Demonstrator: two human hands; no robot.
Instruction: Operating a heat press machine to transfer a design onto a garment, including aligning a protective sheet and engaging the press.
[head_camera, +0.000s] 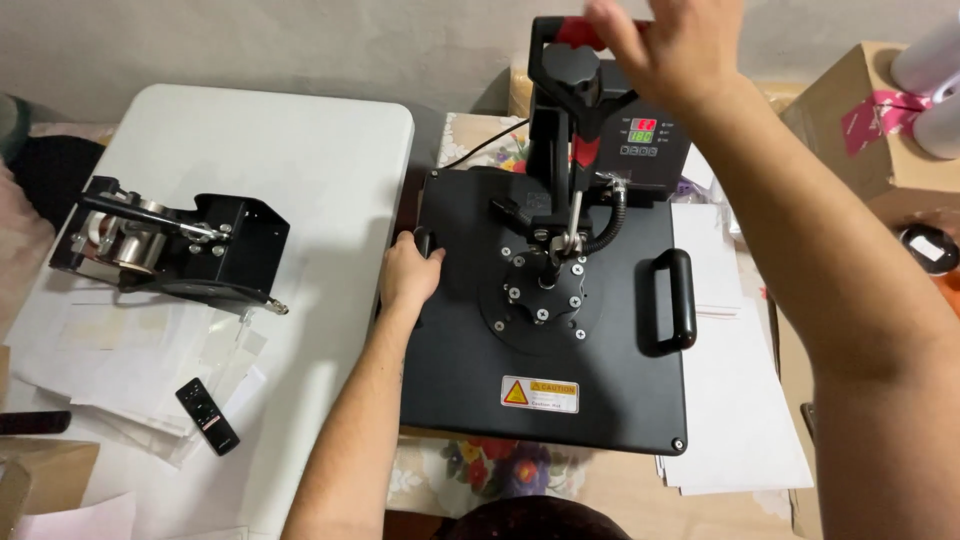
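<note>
A black flat heat press (610, 330) stands in front of me, its square top plate closed and level. My left hand (408, 272) grips the small handle on the plate's left edge. My right hand (668, 42) is raised at the top of the frame, fingers around the red-and-black lever handle (572, 32); motion blur hides how tightly it closes. A second black loop handle (672, 300) sits on the plate's right side, untouched. Behind the lever is a control box (648, 135) with a lit display.
A white folding table (300, 160) on the left carries a black mug-press attachment (165, 245), loose paper sheets and a small black remote (208, 416). White sheets (730, 400) lie right of the press. Cardboard boxes (850, 120) stand at the right. A floral cloth (480, 470) lies under the press.
</note>
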